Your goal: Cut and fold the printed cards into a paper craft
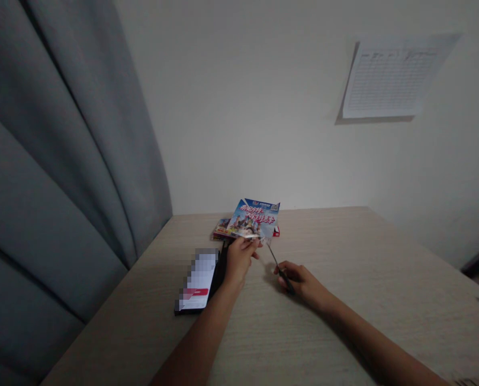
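Observation:
My left hand (239, 260) is closed on the lower edge of a colourful printed leaflet (255, 219), pinching it between thumb and fingers. Blue and red print with large lettering covers the leaflet, which is tilted up towards me. In my right hand (301, 281), the fingers are wrapped round a slim tool (280, 269) with a black handle and a thin metal blade. The blade's tip points up and left, close to the leaflet's lower right corner; whether they touch I cannot tell. The tool's exact kind is unclear. Behind the leaflet lies a small stack of printed papers (220, 229), partly hidden.
A phone (201, 281) with a lit screen lies left of my left forearm, in a dark case or on a dark object. The pale wooden table (344, 246) meets a white wall at the back. Grey curtains (62, 161) hang at the left; a printed sheet (388, 80) is on the wall.

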The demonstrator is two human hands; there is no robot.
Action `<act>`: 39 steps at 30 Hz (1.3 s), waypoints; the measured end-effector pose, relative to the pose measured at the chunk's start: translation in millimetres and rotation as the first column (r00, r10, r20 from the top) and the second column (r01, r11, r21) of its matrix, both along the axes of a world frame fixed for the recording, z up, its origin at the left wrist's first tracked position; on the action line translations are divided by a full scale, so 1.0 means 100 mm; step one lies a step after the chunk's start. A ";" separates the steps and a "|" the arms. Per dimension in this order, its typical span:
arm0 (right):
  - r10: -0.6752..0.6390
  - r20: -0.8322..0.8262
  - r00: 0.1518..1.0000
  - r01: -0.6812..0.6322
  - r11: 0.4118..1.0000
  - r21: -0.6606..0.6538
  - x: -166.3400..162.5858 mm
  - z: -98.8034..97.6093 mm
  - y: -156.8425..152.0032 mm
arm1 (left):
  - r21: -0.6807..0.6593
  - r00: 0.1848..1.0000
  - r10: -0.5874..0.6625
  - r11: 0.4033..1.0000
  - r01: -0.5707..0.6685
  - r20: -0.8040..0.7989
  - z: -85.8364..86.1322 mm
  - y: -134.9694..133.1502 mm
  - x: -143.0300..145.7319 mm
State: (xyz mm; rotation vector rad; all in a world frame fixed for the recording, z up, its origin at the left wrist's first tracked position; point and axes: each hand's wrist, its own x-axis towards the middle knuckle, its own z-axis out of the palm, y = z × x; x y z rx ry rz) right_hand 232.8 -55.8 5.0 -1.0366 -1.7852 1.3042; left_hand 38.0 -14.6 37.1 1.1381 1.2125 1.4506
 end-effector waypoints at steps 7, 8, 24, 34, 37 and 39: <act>-0.014 -0.013 1.000 0.014 1.000 -0.014 0.00 -0.01 0.01 | -0.025 1.000 -0.013 1.000 0.013 0.005 0.01 0.00 0.00; -0.018 -0.015 1.000 0.018 1.000 -0.012 0.00 -0.02 0.01 | -0.029 1.000 -0.015 0.999 0.015 0.007 0.01 0.00 0.00; -0.006 -0.039 0.999 0.005 1.000 -0.024 0.00 -0.07 0.03 | -0.041 0.999 -0.032 0.999 0.033 0.022 -0.02 0.00 0.01; -0.014 -0.004 1.000 0.014 1.000 0.002 0.01 -0.05 0.03 | -0.045 0.998 -0.040 0.998 0.042 0.048 -0.02 0.00 0.01; -0.009 -0.013 1.000 0.009 1.000 -0.010 0.00 -0.05 0.03 | -0.045 0.998 -0.038 0.998 0.041 0.050 -0.01 -0.01 0.02; -0.014 -0.012 1.000 0.014 1.000 -0.019 0.01 -0.08 0.04 | -0.046 0.998 -0.036 0.998 0.039 0.049 -0.01 -0.01 0.02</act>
